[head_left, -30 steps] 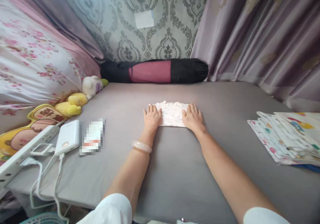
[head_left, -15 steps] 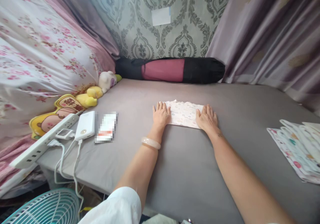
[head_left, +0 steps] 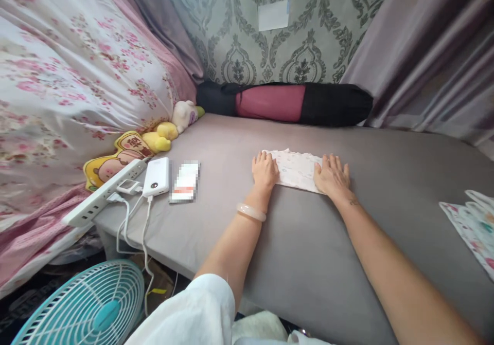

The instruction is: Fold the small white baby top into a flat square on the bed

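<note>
a folded pale cloth (head_left: 296,169) lies on a grey sheet (head_left: 301,232)
the left hand (head_left: 265,170) rests palm down on its left end, the right hand (head_left: 332,174) on its right end, fingers extended and a little apart, touching rather than clasping; beyond, a long black-and-maroon bag (head_left: 270,103) lies along the wall (head_left: 309,36), its contents hidden, and a white plug (head_left: 116,197) sits in the power strip (head_left: 87,209).

Left arm (head_left: 235,247) and right arm (head_left: 397,278) stretched forward, left hand (head_left: 265,171) and right hand (head_left: 332,177) palm down, apart
</note>
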A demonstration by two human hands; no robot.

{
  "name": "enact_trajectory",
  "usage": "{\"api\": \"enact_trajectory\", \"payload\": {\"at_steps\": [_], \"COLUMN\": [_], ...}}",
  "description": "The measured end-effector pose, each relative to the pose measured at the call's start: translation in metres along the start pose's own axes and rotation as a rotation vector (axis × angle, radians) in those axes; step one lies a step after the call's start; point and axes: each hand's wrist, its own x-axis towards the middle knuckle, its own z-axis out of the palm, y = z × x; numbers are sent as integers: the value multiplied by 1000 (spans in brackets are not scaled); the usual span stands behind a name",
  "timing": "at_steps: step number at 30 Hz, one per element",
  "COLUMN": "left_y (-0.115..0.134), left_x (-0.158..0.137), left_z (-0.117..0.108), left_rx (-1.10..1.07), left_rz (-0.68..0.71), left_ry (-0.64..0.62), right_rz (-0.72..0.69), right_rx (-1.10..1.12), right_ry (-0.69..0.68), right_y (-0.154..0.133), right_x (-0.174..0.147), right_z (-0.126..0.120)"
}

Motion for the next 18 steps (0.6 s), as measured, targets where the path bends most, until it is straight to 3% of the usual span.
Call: {"api": "enact_trajectory", "payload": {"at_steps": [4,13,18], "left_y": [-2,-2,-1], "left_x": [0,2,4], "left_z": [4,-4,-11], "left_rx": [-13,-99,-153], "left_rz": [12,-31,-60], "left_ry": [-71,-81,-45], "right_rz": [-72,-51,-81], "right_rx": [42,30,16], "right_ry": [-44,-110,-55], "right_y": [-12,-15,-35], "right_x": [4,7,10], "right_z": [6,7,1]}}
